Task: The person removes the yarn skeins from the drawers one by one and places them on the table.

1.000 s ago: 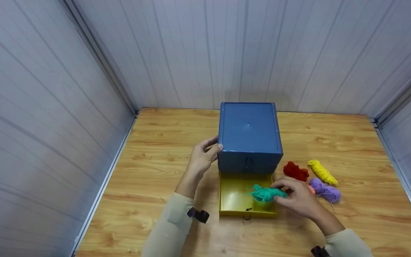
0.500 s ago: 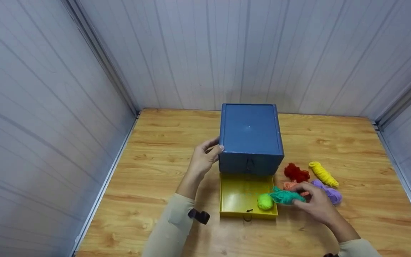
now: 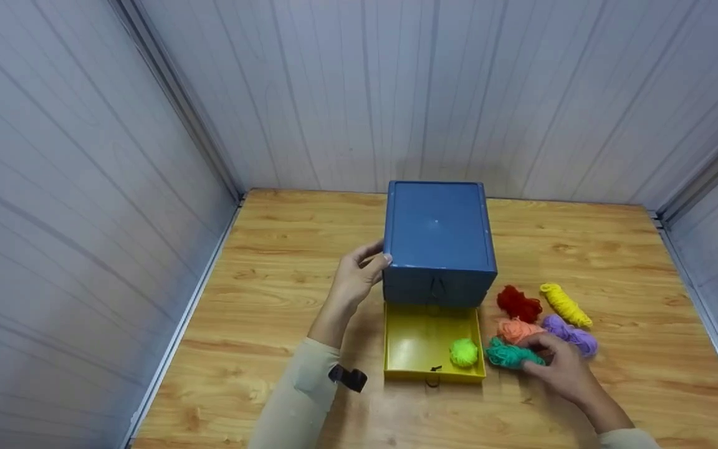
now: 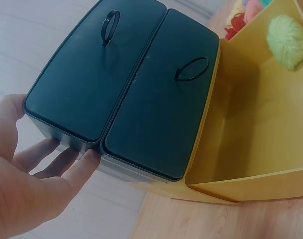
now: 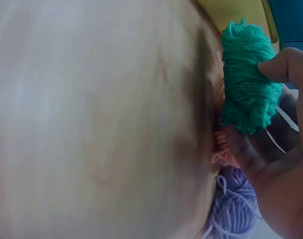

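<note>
My left hand (image 3: 354,274) rests against the left side of a blue drawer cabinet (image 3: 440,227), thumb near its top front corner and fingers along the side. A yellow drawer (image 3: 412,340) at the cabinet's bottom is pulled out. Inside its front right corner lies a lime-green yarn ball (image 3: 464,353). Right of the drawer, my right hand (image 3: 561,368) holds a teal-green yarn skein (image 3: 503,353) between thumb and fingers, low over the table. The right wrist view shows the thumb on the green skein (image 5: 248,74).
Behind the green skein lie an orange yarn skein (image 3: 518,330), a purple one (image 3: 571,335), a dark red one (image 3: 518,304) and a yellow one (image 3: 564,304). Two upper drawers with black loop handles (image 4: 192,69) are closed. Pale panel walls (image 3: 334,93) border the wooden table (image 3: 284,249).
My right hand has carried the green skein from over the yellow drawer rightward to the table beside the orange one, uncovering the lime ball. The left hand stays on the cabinet.
</note>
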Motion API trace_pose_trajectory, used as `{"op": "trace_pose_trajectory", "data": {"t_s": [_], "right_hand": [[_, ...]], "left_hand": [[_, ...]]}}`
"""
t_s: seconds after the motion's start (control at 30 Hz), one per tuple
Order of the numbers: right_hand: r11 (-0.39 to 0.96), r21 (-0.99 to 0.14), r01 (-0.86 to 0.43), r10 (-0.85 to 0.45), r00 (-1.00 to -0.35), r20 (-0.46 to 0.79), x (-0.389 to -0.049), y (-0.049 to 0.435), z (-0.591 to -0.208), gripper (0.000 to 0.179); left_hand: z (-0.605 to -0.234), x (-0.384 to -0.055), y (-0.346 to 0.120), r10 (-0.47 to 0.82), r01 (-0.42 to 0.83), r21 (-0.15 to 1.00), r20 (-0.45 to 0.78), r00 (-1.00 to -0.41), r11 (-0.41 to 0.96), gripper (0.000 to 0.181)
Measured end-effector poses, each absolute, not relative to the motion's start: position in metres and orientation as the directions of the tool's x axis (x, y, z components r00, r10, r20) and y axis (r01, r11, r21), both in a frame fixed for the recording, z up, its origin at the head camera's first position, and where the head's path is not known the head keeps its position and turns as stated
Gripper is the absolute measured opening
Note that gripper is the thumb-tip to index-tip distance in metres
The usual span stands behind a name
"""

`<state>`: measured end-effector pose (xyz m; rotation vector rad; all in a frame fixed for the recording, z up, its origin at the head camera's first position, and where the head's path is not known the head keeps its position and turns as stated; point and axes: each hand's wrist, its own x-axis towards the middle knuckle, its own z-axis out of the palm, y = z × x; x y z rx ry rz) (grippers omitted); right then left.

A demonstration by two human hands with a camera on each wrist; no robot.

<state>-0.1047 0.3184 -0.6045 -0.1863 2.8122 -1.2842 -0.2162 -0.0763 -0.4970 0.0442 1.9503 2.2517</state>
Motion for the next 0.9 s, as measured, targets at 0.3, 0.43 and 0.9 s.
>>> {"op": "trace_pose_trajectory", "data": {"t_s": [0.3,0.43,0.9], "right_hand": [[0.706,-0.703,-0.084,-0.139,-0.99,-0.021,-0.102,0.322,-0.61,0.027],[0.712,-0.697,-0.089,-0.145,-0.989,-0.022,-0.1,0.323,-0.609,0.029],[0.635,-0.758,-0.146,-0.193,-0.981,0.028,-0.104,0.311,-0.583,0.03]], "left_hand": [[-0.497,-0.216,-0.077,0.148,-0.106,0.984,-0.085,-0.985,-0.141,0.05],[-0.498,-0.216,-0.077,0.147,-0.106,0.984,-0.085,-0.985,-0.142,0.05],[-0.497,-0.217,-0.076,0.142,-0.112,0.985,-0.093,-0.985,-0.131,0.049]]}}
